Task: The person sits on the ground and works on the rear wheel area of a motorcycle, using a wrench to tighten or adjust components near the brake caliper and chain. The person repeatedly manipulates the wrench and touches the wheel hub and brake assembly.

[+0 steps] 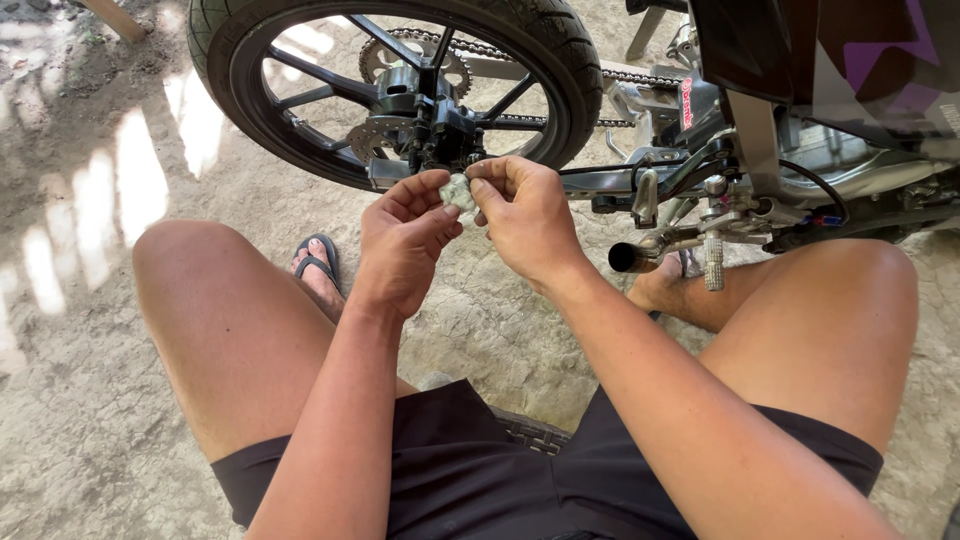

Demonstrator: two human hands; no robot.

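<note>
My left hand and my right hand meet in front of me, both pinching a small pale grey crumpled piece between thumbs and fingertips. What the piece is cannot be told; it looks like a wad of cloth or paper. The hands hover just below the hub and brake caliper of a motorcycle's rear wheel, which has a black tyre and black spokes.
I sit low on bare concrete ground, knees spread, a sandalled foot under the left knee. The motorcycle's drive chain, footpeg and a short metal pipe end lie to the right.
</note>
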